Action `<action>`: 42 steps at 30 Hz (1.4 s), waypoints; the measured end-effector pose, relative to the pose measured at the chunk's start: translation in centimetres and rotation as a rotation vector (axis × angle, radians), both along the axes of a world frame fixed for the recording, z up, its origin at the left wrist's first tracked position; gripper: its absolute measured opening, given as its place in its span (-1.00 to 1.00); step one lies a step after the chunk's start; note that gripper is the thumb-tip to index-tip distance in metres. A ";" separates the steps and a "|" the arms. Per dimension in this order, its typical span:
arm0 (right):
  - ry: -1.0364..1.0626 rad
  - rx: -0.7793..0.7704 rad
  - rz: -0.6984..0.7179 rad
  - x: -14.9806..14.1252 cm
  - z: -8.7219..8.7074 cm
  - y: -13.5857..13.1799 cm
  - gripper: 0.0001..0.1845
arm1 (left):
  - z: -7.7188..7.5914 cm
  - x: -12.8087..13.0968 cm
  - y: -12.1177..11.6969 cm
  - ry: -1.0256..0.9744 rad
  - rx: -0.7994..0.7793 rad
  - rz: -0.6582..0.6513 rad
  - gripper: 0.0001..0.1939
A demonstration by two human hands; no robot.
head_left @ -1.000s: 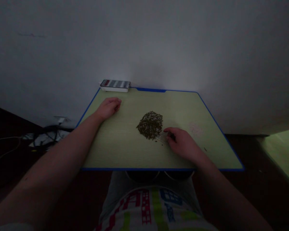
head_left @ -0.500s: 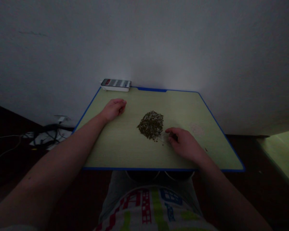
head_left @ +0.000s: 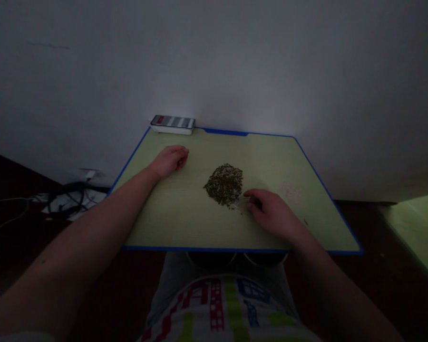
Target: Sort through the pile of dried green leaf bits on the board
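In the head view, the person's right hand [head_left: 271, 211] is low over the counter [head_left: 185, 223], just beside the right edge of a loose pile of small dark grains mixed with paler ones [head_left: 223, 184]; its thumb and forefinger are bent toward each other with a dark gap between, and a thin, see-through object [head_left: 240, 203] shows at their tips, too faint to tell whether they grip it. The left hand [head_left: 169, 160] rests on the far left of the counter, apart from the pile, its fingers [head_left: 182, 153] loosely curled; what may lie inside them cannot be told. A few stray grains lie near the pile's lower right edge. A scatter of pale bits [head_left: 291, 191] spreads beyond the right hand, and a dark sliver [head_left: 306, 222] lies near that wrist. At the far left corner, a phone [head_left: 173, 121] sits on a white box [head_left: 173, 129] against the wall [head_left: 214, 61]
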State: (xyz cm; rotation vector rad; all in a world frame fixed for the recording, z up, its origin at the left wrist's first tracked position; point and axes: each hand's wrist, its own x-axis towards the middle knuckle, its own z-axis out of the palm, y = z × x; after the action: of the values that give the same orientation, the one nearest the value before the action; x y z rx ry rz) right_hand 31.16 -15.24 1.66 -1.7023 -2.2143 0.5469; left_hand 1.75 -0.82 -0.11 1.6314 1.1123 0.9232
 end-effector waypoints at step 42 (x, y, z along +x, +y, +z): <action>-0.019 0.009 0.116 -1.5 0.5 -0.7 -0.67 | 0.1 0.1 -0.1 0.002 -0.004 0.004 -0.68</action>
State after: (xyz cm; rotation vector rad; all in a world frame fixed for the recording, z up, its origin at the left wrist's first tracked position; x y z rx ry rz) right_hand 29.70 -15.99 2.11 -1.5889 -2.3366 0.5496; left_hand 1.84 -0.91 -0.03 1.6279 1.1187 0.9216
